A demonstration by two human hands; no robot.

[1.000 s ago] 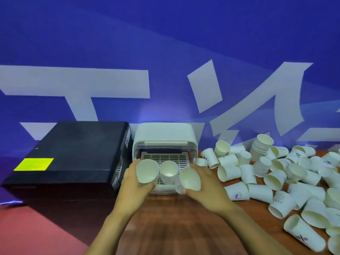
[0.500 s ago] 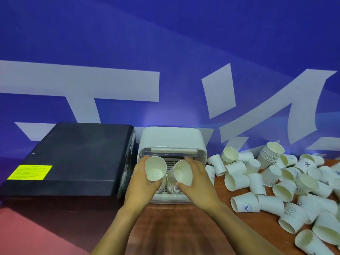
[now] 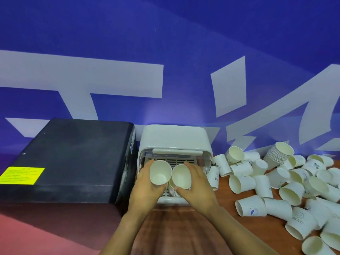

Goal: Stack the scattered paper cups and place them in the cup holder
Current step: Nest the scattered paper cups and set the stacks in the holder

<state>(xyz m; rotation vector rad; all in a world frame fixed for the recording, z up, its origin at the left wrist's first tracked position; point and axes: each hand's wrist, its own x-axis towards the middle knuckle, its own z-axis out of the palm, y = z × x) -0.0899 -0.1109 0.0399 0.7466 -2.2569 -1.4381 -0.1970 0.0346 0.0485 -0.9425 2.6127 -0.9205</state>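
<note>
A white cup holder (image 3: 174,138) with a raised lid and a slotted tray stands at the table's back. My left hand (image 3: 145,188) grips a white paper cup (image 3: 159,174) over the tray's left side, mouth toward me. My right hand (image 3: 196,188) holds a second cup (image 3: 181,178) just right of it, above a stack of cups (image 3: 173,190) lying in the tray and mostly hidden. Several loose cups (image 3: 276,181) lie scattered on the table to the right.
A large black box (image 3: 73,155) with a yellow label stands directly left of the holder. A short stack of cups (image 3: 279,155) leans among the loose ones at the back right. Behind everything hangs a blue and white banner. Wooden tabletop (image 3: 174,232) lies under my forearms.
Both hands moved forward from the tray's front edge and drew their cups close together over the holder's tray; the stack in the tray is now mostly covered.
</note>
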